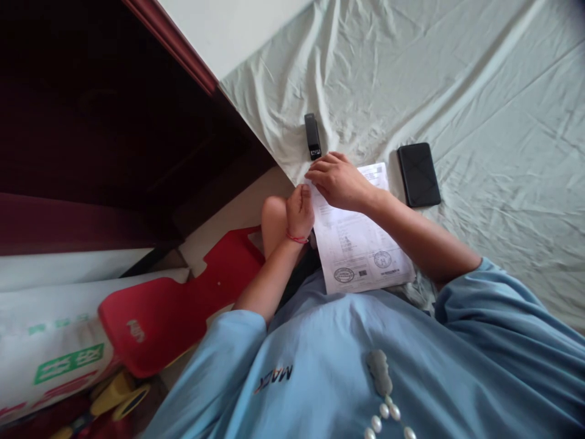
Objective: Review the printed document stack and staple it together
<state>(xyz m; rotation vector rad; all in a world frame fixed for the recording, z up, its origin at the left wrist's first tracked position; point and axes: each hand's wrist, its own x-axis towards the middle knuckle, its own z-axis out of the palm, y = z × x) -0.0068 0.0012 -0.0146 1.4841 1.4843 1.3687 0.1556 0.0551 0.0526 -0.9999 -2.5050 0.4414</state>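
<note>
papers at the bed's edge

my left hand (300,210) pinches the far left corner of the papers (361,244), fingers closed on it; my right hand (337,181) presses flat on top, holding nothing. the sheets overhang the bed (479,91) edge and could slide off. stapler (312,136) just beyond; phone (418,174) to the right.

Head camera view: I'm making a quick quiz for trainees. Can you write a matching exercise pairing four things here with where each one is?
Things:
1. stapler
2. phone
3. printed sheet
4. red cord bracelet

Places:
A. on the left wrist
B. on the bedsheet, right of the paper
C. under the right hand, its corner pinched by the left hand
D. on the bedsheet just beyond the fingertips

Pairs: 1-D, 2-B, 3-C, 4-A
</note>
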